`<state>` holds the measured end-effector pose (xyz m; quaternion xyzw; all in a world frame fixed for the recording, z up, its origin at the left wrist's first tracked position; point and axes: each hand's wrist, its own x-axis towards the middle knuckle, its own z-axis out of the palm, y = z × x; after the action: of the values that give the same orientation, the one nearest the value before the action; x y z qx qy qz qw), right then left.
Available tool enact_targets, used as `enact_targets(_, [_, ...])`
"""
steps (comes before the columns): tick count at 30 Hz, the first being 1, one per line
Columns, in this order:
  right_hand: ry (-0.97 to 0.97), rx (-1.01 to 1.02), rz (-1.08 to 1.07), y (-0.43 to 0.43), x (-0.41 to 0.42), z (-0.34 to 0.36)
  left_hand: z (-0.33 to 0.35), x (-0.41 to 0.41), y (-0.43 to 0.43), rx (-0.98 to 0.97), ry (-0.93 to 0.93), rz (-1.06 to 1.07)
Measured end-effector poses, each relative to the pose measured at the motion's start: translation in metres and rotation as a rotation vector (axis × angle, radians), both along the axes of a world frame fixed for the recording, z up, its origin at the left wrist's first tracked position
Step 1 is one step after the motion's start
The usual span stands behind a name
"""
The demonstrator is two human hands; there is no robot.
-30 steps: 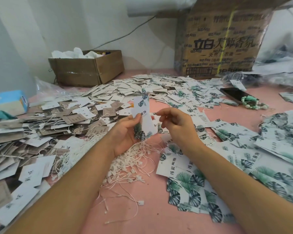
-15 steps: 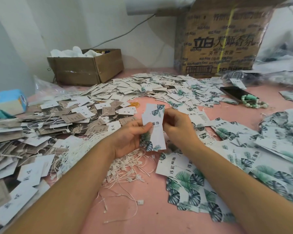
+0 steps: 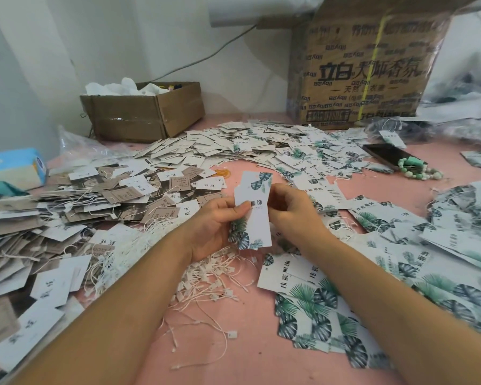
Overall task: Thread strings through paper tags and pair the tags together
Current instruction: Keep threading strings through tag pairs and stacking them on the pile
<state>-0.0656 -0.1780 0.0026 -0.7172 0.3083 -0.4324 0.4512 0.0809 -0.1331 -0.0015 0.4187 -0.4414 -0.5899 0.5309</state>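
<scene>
Tag-strewn (image 3: pixel 228 143) pink tabletop (image 3: pixel 233 365)

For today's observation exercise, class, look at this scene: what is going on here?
A person holds leaf-printed tags upright over a pink table. The left hand pinches their left edge and the right hand grips their right edge. Whether a string runs through them cannot be seen. Loose white strings lie piled under the hands, with spare leaf tags to the right and brown and white tags heaped to the left.
</scene>
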Motion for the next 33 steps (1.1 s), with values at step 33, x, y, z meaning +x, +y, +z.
enact_targets(33, [0.034,-0.336,-0.398,0.007,-0.006,0.016,-0.005,-0.006,-0.001,-0.277,-0.195,0.353])
